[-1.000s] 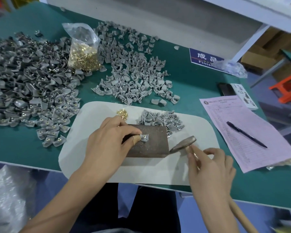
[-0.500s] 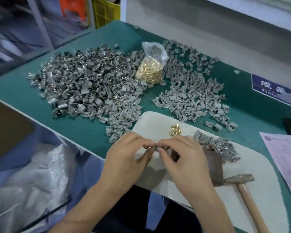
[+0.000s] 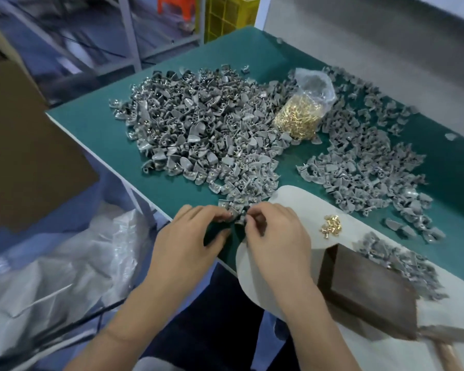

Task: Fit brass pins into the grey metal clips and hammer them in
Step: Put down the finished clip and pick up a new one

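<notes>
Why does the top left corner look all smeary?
Head view: the floor and shelf legs at top left streak with motion blur; the clip pile and both hands, left and right, stay fairly sharp; the wide lens bends the table edge.

On the green-topped workbench (image 3: pixel 97 129) a large heap of grey metal clips (image 3: pixel 198 135) lies at the left, with a clear plastic bag of brass pins (image 3: pixel 299 119) standing at its right edge. Right of the bag spreads a second heap of grey clips (image 3: pixel 370 167). Nearer the front edge lies a pale rounded mat (image 3: pixel 295 199); on it sit a small cluster of loose brass pins (image 3: pixel 330 226), a dark rectangular metal block (image 3: pixel 367 287) and, behind the block, a small pile of grey clips (image 3: pixel 402 263). A wooden-handled hammer (image 3: pixel 445 334) lies in front of the block. Both hands, left (image 3: pixel 190 236) and right (image 3: pixel 276 236), meet at the large heap's near tip.
</notes>
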